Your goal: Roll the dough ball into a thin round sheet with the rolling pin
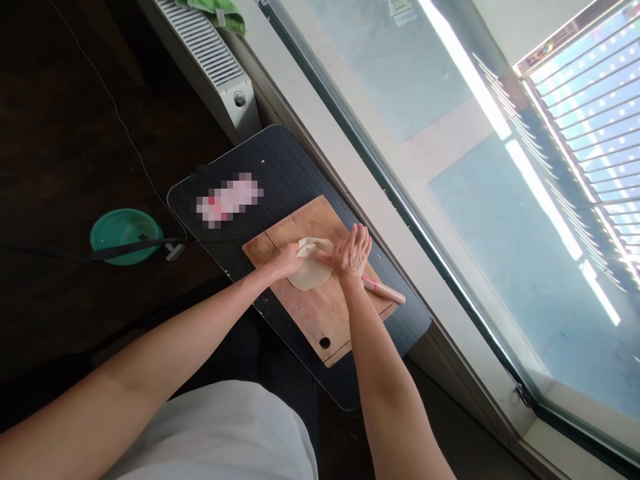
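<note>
A thin round of pale dough [310, 270] lies on a wooden cutting board [320, 313], its far edge folded up. My left hand [287, 259] pinches the left edge of the dough with closed fingers. My right hand [353, 252] lies flat, fingers stretched, on a pink rolling pin [385, 291] that crosses the dough's right side. Most of the pin is hidden under the palm.
The board rests on a small black ribbed table [280, 173] beside a large window [475, 167]. A blurred-out pink object [229, 199] lies on the table's far end. A green bowl [125, 233] and a cable sit on the dark floor; a white radiator [210, 60] stands behind.
</note>
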`<action>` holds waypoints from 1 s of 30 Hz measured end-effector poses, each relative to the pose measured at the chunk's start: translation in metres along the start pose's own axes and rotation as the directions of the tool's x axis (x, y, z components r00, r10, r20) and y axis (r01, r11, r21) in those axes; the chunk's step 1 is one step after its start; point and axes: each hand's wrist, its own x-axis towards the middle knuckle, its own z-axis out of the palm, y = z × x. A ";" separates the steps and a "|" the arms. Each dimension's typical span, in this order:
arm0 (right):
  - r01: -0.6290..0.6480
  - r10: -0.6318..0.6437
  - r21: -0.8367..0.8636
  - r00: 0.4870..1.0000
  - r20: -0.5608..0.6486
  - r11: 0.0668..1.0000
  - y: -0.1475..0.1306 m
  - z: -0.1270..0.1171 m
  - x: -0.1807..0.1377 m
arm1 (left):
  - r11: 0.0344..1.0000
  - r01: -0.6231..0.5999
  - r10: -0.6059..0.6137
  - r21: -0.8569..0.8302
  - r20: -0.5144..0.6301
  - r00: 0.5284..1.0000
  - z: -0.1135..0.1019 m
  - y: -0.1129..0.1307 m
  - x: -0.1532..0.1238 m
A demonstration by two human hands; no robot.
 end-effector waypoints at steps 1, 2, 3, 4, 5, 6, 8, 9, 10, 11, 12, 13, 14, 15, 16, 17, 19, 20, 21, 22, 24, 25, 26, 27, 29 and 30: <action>0.031 -0.031 0.005 0.999 0.015 1.000 0.000 0.000 -0.003 | 1.000 0.002 -0.002 -0.008 0.001 1.000 0.000 0.000 0.000; 0.083 -0.084 0.015 0.996 0.034 0.996 -0.001 -0.001 -0.009 | 1.000 0.003 -0.003 -0.017 0.003 1.000 0.000 0.000 0.001; 0.137 -0.138 0.025 0.989 0.052 0.990 -0.002 -0.001 -0.015 | 1.000 0.004 -0.004 -0.028 0.004 1.000 0.001 0.000 0.001; 0.171 -0.173 0.031 0.983 0.055 0.985 -0.002 -0.001 -0.018 | 0.999 0.005 -0.005 -0.039 0.004 1.000 0.001 0.001 0.002; 0.173 -0.174 0.028 0.984 0.046 0.985 -0.002 -0.001 -0.018 | 0.999 0.006 -0.006 -0.049 0.003 1.000 0.001 0.001 0.002; 0.149 -0.150 0.022 0.988 0.029 0.989 -0.001 -0.001 -0.013 | 0.998 0.008 -0.008 -0.057 0.000 1.000 0.000 0.001 0.003; 0.039 -0.039 0.013 0.999 -0.019 0.999 0.003 -0.002 0.006 | 0.997 0.014 -0.015 -0.080 -0.008 1.000 -0.001 0.002 0.002; -0.021 0.022 0.017 0.999 -0.038 1.000 0.005 -0.003 0.016 | 0.992 0.031 -0.033 -0.123 -0.009 0.999 -0.002 0.002 0.000; -0.066 0.067 0.022 0.997 -0.044 0.998 0.008 -0.004 0.024 | 0.982 0.056 -0.057 -0.180 -0.004 0.998 -0.003 0.002 -0.002; -0.089 0.090 0.025 0.995 -0.037 0.996 0.010 -0.006 0.027 | 0.966 0.084 -0.085 -0.245 0.007 0.996 -0.004 0.002 -0.005; -0.094 0.095 0.023 0.995 -0.018 0.995 0.011 -0.007 0.026 | 0.945 0.114 -0.112 -0.306 0.025 0.993 -0.004 0.002 -0.009; -0.085 0.085 0.015 0.996 0.006 0.996 0.012 -0.008 0.020 | 0.924 0.143 -0.136 -0.355 0.044 0.990 -0.003 0.002 -0.013; -0.070 0.070 0.002 0.997 0.027 0.998 0.012 -0.008 0.011 | 0.910 0.163 -0.152 -0.381 0.059 0.987 -0.002 0.001 -0.016; -0.058 0.059 -0.014 0.997 0.042 0.998 0.012 -0.009 0.000 | 0.907 0.172 -0.159 -0.385 0.067 0.985 -0.001 0.001 -0.019; -0.049 0.050 -0.027 0.997 0.051 0.998 0.011 -0.009 -0.010 | 0.904 0.178 -0.164 -0.389 0.069 0.984 0.002 0.001 -0.021; -0.042 0.044 -0.034 0.997 0.062 0.999 0.011 -0.009 -0.019 | 0.903 0.178 -0.165 -0.390 0.066 0.984 0.004 0.003 -0.022; -0.066 0.069 -0.036 0.991 0.111 0.997 0.011 -0.012 -0.026 | 0.909 0.164 -0.157 -0.383 0.051 0.986 0.008 0.007 -0.021; -0.107 0.112 -0.037 0.983 0.147 0.994 0.013 -0.014 -0.026 | 0.913 0.153 -0.147 -0.379 0.044 0.988 0.009 0.011 -0.020; -0.171 0.175 -0.041 0.968 0.180 0.984 0.016 -0.018 -0.023 | 0.916 0.137 -0.131 -0.376 0.042 0.991 0.009 0.016 -0.019; -0.246 0.250 -0.046 0.946 0.204 0.968 0.021 -0.022 -0.021 | 0.919 0.116 -0.107 -0.376 0.045 0.993 0.009 0.022 -0.018; -0.378 0.378 -0.044 0.900 0.215 0.925 0.033 -0.034 -0.019 | 0.922 0.067 -0.045 -0.381 0.067 0.997 0.008 0.035 -0.019; -0.420 0.417 -0.034 0.884 0.209 0.907 0.040 -0.039 -0.020 | 0.922 0.039 -0.005 -0.385 0.089 0.996 0.007 0.041 -0.021; -0.447 0.441 -0.020 0.875 0.201 0.895 0.046 -0.045 -0.022 | 0.920 0.008 0.041 -0.391 0.117 0.992 0.006 0.046 -0.023; -0.468 0.460 -0.006 0.868 0.188 0.884 0.051 -0.049 -0.026 | 0.918 -0.024 0.089 -0.397 0.146 0.985 0.006 0.049 -0.025; -0.509 0.500 0.016 0.851 0.157 0.861 0.057 -0.055 -0.034 | 0.917 -0.081 0.166 -0.390 0.188 0.968 0.007 0.052 -0.028; -0.527 0.519 0.021 0.843 0.143 0.850 0.058 -0.056 -0.037 | 0.924 -0.098 0.179 -0.369 0.193 0.965 0.007 0.051 -0.028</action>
